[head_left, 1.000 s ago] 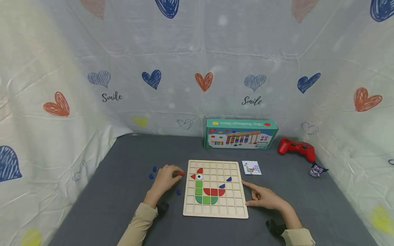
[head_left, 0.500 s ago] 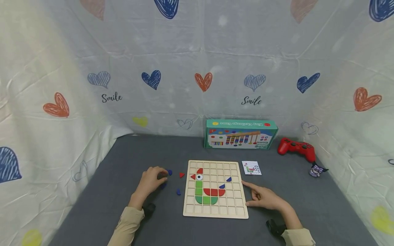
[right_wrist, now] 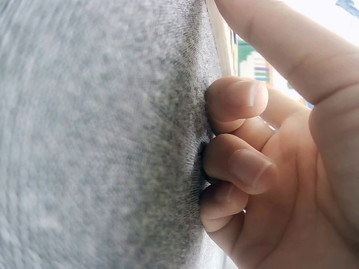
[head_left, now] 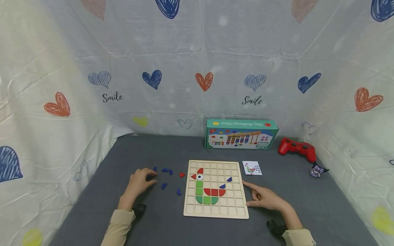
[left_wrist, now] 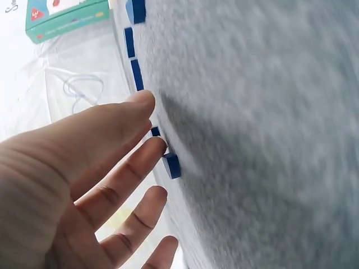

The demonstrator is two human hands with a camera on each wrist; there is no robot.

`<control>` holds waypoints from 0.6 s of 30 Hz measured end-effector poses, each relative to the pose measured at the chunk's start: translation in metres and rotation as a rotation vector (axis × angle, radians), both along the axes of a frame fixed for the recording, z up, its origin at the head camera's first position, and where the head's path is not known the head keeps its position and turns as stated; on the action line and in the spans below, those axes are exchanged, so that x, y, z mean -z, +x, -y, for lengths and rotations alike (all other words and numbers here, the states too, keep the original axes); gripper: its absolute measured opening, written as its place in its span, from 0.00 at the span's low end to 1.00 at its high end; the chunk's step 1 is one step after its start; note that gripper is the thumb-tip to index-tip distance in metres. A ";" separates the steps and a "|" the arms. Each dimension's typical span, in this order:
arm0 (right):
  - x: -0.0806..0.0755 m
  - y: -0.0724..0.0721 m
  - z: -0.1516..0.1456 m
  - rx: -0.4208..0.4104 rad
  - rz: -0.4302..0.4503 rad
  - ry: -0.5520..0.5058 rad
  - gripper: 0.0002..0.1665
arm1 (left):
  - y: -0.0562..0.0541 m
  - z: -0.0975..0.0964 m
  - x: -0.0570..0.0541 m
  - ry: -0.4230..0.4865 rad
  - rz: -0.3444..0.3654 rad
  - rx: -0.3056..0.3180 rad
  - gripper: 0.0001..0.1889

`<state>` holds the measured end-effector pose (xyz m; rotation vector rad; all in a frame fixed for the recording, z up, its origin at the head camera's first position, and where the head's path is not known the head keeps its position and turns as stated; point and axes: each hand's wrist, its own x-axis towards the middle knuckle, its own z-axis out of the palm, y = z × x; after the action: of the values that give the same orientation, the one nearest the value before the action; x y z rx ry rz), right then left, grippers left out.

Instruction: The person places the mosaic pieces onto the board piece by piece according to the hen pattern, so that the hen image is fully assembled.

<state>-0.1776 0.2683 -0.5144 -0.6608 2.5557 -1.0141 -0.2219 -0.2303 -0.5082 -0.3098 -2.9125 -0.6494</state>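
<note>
In the head view my left hand hovers low over the table at left, thumb and fingers apart, near a small blue piece. The left wrist view has the left hand's fingers loosely bent, nothing held, with several blue pieces beyond them. A red triangle lies just left of the wooden grid board. On the board, red, green and blue pieces and an eye tile make a bird-like figure. My right hand touches the board's right edge with index finger and thumb, its other fingers curled.
A small picture card lies beyond the board's right corner. Behind stands a green game box. A red game controller with a small charm lies at the right. A printed cloth hangs around the grey table.
My left hand has let go of the red triangle left of the board and moved left past the blue pieces, uncovering several. The right hand and the board have stayed put.
</note>
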 end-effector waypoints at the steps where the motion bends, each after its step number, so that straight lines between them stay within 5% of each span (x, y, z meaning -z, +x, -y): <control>1: 0.000 0.000 0.000 0.000 0.000 0.000 0.46 | 0.000 0.002 0.000 -0.005 0.006 -0.005 0.14; 18: -0.003 0.001 0.000 0.012 0.024 -0.029 0.46 | 0.000 0.021 -0.006 -0.072 0.029 -0.040 0.13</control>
<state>-0.1763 0.2679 -0.5115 -0.6379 2.5311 -1.0585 -0.2224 -0.2512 -0.5024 -0.2516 -2.9662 -0.5479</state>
